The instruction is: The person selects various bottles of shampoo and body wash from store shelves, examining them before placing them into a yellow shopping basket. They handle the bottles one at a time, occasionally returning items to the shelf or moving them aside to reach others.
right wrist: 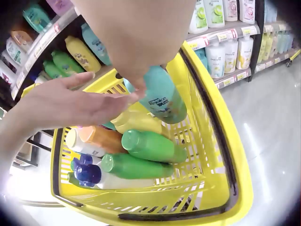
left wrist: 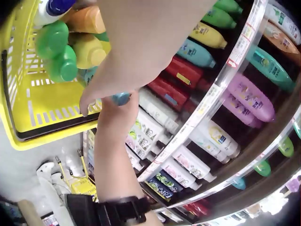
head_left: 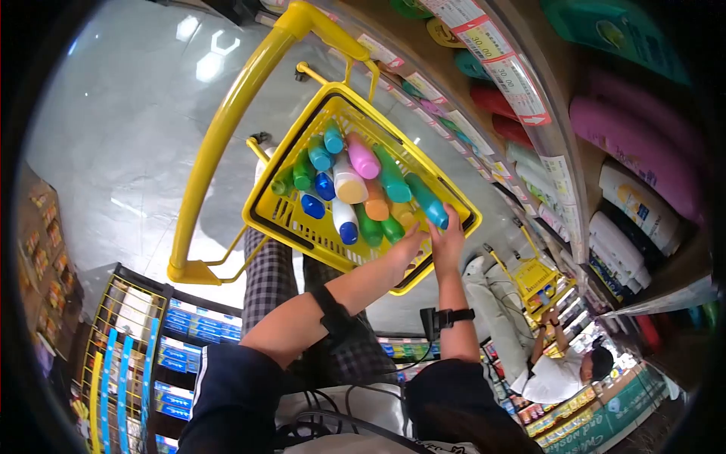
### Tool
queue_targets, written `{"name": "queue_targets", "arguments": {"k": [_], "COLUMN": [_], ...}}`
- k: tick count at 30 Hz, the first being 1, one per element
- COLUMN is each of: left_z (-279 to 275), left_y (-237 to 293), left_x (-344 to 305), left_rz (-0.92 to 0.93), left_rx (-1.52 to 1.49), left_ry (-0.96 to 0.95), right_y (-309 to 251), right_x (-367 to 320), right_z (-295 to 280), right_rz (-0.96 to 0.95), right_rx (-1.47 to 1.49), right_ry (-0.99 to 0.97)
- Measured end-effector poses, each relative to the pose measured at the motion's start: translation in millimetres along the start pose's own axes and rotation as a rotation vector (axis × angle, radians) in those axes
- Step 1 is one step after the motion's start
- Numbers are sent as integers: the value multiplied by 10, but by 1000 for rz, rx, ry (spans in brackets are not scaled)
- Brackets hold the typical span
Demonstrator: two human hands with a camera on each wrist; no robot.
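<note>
My right hand (head_left: 448, 236) grips a teal shampoo bottle (right wrist: 162, 96) by its cap end, and the bottle leans down into the yellow shopping basket (head_left: 261, 204). Beside it my left hand (right wrist: 77, 104) is held with fingers extended, fingertips close to the bottle's upper end and nothing in its grasp. Under the hands the basket is filled with bottles: two green bottles (right wrist: 141, 165), a yellow bottle (right wrist: 136, 123), an orange bottle (head_left: 375, 203), a pink bottle (head_left: 363, 155), a white bottle with a blue cap (head_left: 345, 221) and several others.
Shelves of shampoo bottles (left wrist: 188, 165) run along the right, with price tags (head_left: 522, 87) on their edges. The basket's thick yellow handle (head_left: 227, 129) arches on the left. Another person (head_left: 556, 378) and a second yellow basket (head_left: 535, 284) are at lower right. A wire rack (head_left: 125, 310) stands lower left.
</note>
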State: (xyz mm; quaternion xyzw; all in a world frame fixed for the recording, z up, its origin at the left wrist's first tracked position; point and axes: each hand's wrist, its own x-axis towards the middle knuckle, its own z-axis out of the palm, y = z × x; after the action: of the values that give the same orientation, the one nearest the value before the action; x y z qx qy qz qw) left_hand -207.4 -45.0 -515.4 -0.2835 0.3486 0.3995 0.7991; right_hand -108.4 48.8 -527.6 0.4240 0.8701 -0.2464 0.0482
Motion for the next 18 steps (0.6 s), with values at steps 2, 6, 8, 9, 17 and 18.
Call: {"name": "queue_targets", "arguments": {"k": [2, 6, 8, 9, 17, 18], "left_z": [-125, -253, -320, -321, -506, -529], "left_y": [-2, -65, -87, -125, -154, -203], "left_x": [-20, -90, -95, -119, -181, -146], "left_rz": [-70, -96, -64, -55, 169, 179], "left_rx": [55, -11, -29, -45, -72, -100], "left_ry": [-37, -50, -86, -108, -71, -49], "right_y": [-14, -66, -113, -123, -84, -104], "right_x": [126, 212, 217, 199, 117, 115], "right_z": [105, 273, 299, 305, 358, 349], "right_rz": [21, 21, 34, 48, 58, 54], "right_rx": [34, -23, -39, -34, 52, 68], "right_ry": [-10, -90, -90, -83, -45, -32]}}
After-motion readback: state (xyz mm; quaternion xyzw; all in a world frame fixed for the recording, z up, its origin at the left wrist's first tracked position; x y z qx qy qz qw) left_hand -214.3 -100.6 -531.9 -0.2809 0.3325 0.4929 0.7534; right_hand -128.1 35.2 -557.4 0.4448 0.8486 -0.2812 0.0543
